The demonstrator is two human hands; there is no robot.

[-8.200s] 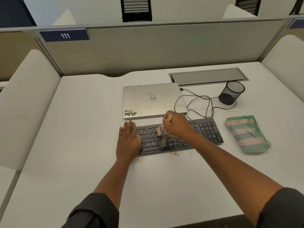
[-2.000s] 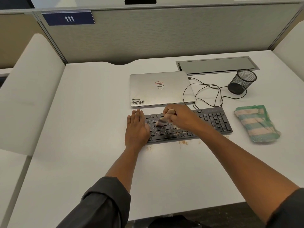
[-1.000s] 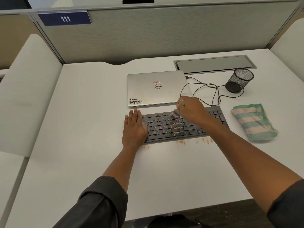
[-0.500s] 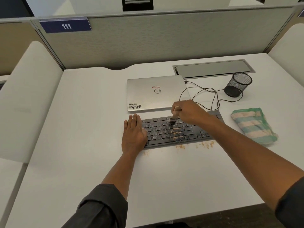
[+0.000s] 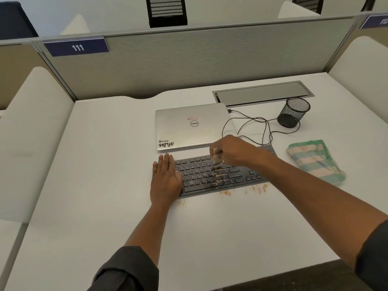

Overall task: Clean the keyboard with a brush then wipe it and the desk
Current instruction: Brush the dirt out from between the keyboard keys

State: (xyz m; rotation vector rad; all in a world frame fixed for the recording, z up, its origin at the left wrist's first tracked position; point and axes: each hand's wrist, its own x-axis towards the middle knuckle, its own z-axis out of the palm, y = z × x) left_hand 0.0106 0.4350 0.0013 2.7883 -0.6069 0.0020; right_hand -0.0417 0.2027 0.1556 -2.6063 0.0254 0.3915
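Desk (image 5: 105, 164) crumbs (image 5: 255, 187) unchanged — brush (image 5: 217, 159) lower on keyboard (image 5: 201, 175).

We see grey fabric partition (image 5: 199, 59) along back edge of white desk (image 5: 105, 164), blue plate (image 5: 76, 47) reading 111 at its top left. Second blue plate (image 5: 375, 21) at far right (number cut off by frame). Cream curved side panels flank us: one left (image 5: 31, 133), one right (image 5: 361, 66). Metal cable hatch (image 5: 262, 93) set flush in desk surface. Beyond partition, dark slatted chair back (image 5: 167, 10) against pale wall. Light even, soft shadows.
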